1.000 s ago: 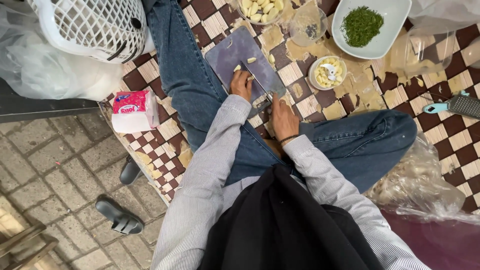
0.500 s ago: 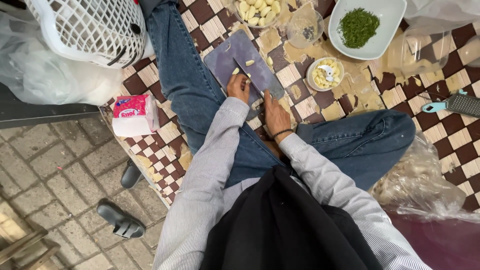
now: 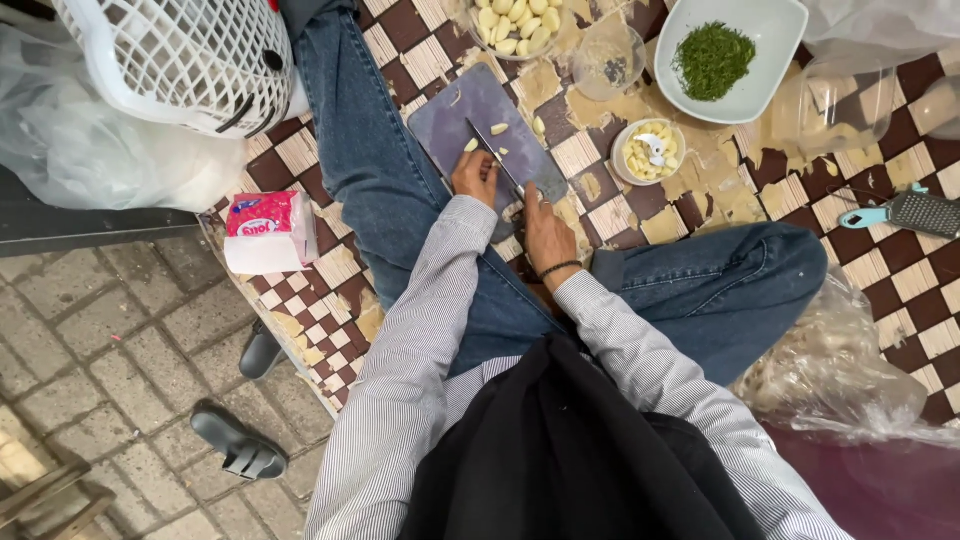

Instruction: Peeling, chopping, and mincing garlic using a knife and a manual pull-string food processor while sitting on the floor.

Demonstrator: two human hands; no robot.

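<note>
Head view: the right hand (image 3: 545,225) grips the handle of a slim dark-bladed kitchen knife (image 3: 492,155), its long axis running away from the hand across the grey rectangular plastic cutting board (image 3: 470,115). The left hand (image 3: 476,176), fingers curled, pins a pale garlic clove beside the blade, nearer than the right.

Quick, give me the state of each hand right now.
Left hand: curled, fingertips down on the purple cutting board; holding nothing that can be made out.
Right hand: closed on the knife handle.
</note>
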